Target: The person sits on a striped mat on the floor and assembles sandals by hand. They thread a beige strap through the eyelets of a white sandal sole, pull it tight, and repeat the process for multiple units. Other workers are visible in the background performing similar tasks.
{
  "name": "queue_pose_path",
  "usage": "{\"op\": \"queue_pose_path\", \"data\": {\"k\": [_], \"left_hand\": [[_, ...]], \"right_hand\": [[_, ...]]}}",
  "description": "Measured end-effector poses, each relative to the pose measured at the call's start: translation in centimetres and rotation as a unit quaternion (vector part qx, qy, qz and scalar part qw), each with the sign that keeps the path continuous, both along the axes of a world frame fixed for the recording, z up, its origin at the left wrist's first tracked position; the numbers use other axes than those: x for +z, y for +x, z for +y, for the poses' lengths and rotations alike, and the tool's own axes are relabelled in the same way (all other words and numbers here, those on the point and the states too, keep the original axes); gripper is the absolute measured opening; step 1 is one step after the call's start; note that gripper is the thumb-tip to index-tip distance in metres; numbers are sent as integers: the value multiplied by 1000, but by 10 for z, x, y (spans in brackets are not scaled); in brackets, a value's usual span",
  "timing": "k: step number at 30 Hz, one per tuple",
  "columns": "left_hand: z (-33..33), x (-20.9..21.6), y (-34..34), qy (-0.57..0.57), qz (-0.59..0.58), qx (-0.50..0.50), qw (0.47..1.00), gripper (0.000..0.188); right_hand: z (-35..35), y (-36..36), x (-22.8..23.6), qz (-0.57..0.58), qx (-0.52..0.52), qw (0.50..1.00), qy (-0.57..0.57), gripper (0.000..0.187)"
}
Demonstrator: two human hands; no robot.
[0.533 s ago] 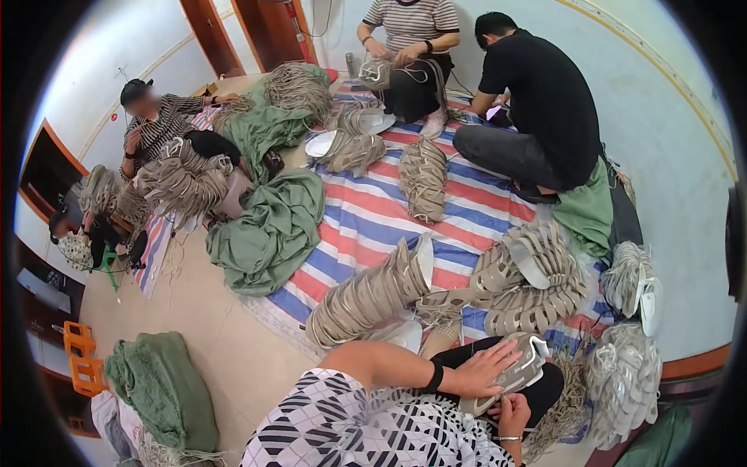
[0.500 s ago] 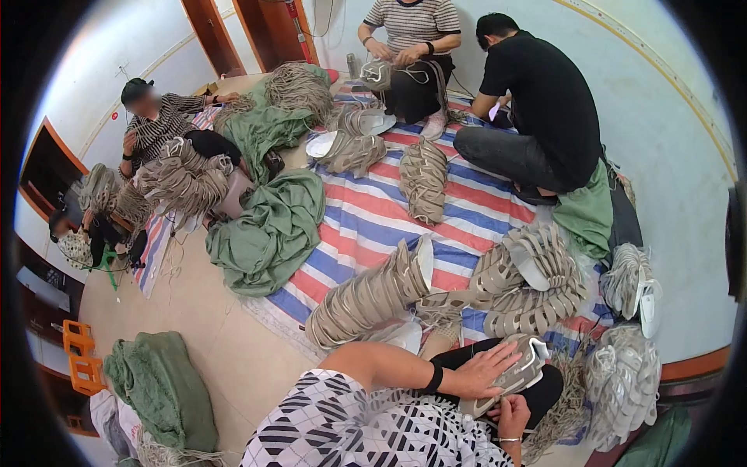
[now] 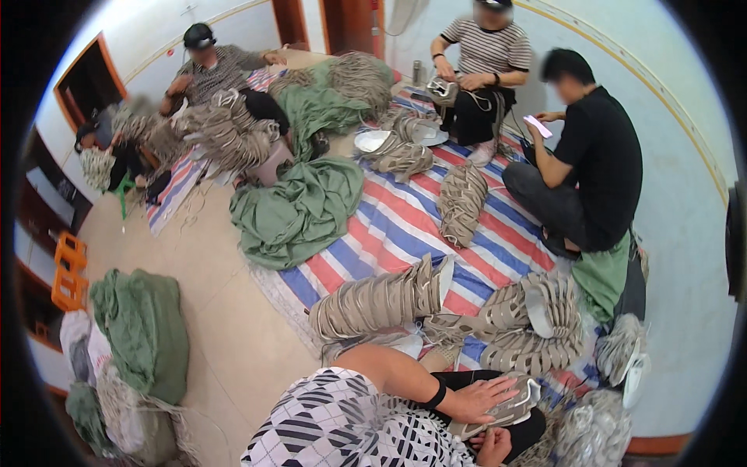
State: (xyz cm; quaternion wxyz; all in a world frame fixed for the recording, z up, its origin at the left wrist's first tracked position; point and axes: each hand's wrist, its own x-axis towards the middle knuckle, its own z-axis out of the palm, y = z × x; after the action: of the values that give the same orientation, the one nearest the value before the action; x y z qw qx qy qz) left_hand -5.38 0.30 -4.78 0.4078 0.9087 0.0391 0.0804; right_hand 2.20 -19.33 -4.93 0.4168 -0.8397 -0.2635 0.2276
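Observation:
A grey-beige shoe upper (image 3: 520,402) with white lacing lies across my lap on dark trousers. My left hand (image 3: 484,398), a black band at its wrist, is laid flat over the upper with the fingers stretched out. Below it, at the upper's near edge, my right hand (image 3: 492,445) has its fingers curled into a pinch. What those fingers hold is too small to make out. Just beyond my knees a long nested stack of shoe uppers (image 3: 381,300) lies on the striped sheet, with another curved stack (image 3: 537,323) to its right.
Several people sit around the striped sheet (image 3: 381,226); one in black holds a phone (image 3: 538,127). Green cloth (image 3: 299,210) is heaped at its left side. Bundled laces (image 3: 618,350) and plastic-wrapped uppers (image 3: 595,428) lie at right. Orange stools (image 3: 70,272) and a green sack (image 3: 144,327) stand left.
The whole view has shifted, so the room appears further right. The person in black has raised their head and the phone. My left hand stays on the upper, my right hand below it.

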Motion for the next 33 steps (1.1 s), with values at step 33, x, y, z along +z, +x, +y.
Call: {"op": "queue_pose_path", "data": {"k": [33], "left_hand": [[0,-4,-4,-11,-23,7,1000,85]], "right_hand": [[24,-23,53,46,-24,996,-79,25]]}}
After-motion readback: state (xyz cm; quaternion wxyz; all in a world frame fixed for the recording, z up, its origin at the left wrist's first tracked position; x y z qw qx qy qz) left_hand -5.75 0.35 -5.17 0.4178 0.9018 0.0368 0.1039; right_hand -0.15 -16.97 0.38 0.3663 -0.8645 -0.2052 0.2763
